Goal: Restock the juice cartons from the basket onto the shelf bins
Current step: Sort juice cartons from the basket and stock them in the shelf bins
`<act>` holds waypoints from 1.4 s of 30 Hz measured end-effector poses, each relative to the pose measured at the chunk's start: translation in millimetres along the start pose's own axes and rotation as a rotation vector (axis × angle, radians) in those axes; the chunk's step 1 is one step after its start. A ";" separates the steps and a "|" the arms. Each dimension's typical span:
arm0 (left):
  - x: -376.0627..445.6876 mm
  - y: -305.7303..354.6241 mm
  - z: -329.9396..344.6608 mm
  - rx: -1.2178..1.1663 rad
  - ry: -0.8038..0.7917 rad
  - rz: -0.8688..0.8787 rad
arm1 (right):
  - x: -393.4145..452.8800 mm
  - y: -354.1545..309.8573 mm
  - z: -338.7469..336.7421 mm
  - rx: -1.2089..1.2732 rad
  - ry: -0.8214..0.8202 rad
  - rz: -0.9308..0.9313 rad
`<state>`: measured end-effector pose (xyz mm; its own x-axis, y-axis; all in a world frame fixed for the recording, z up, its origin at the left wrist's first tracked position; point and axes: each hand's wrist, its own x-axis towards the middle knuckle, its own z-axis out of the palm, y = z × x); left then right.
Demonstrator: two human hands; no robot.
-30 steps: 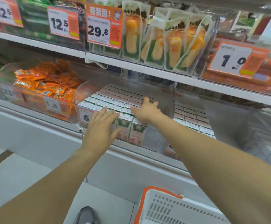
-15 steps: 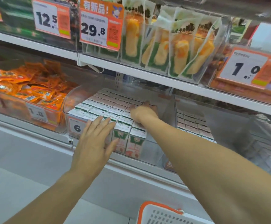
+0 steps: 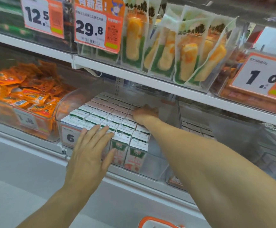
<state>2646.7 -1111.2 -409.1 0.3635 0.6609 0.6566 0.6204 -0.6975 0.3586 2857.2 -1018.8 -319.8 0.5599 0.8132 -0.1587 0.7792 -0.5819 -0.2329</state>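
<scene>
Rows of small juice cartons [image 3: 122, 124] with white tops stand packed in a clear shelf bin [image 3: 157, 163] on the middle shelf. The front cartons show green and pink faces. My left hand [image 3: 91, 150] is flat with fingers spread against the bin's front, next to the "6" price tag [image 3: 70, 138], and holds nothing. My right hand [image 3: 146, 113] reaches deep into the bin and lies on the carton tops near the right wall. Its fingers are blurred and bent. Only the orange rim of the basket [image 3: 158, 222] shows at the bottom edge.
A clear bin of orange snack packets [image 3: 27, 99] sits to the left. Another bin with cartons [image 3: 196, 127] is to the right. The upper shelf [image 3: 134, 76] hangs low over the bins, with pouches [image 3: 166, 51] and price tags above.
My right hand has gone deeper into the bin and its fingers have bent from flat. My left hand stays at the bin's front. The basket has slipped almost out of view.
</scene>
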 end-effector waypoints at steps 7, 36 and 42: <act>-1.8 2.7 -4.7 -0.005 -0.029 -0.011 | -77.5 -4.6 2.7 -0.098 -0.224 0.005; 37.6 194.4 47.8 -0.053 -0.415 -0.001 | -107.9 228.9 -43.6 0.079 -0.087 0.081; 34.3 186.5 54.4 -0.071 -0.331 -0.021 | -69.4 254.6 -67.8 0.071 -0.038 0.099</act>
<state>2812.7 -1203.6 -355.8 0.5644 0.7213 0.4016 0.5846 -0.6927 0.4225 3035.9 -1223.9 -303.1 0.6209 0.7524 -0.2200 0.6982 -0.6584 -0.2811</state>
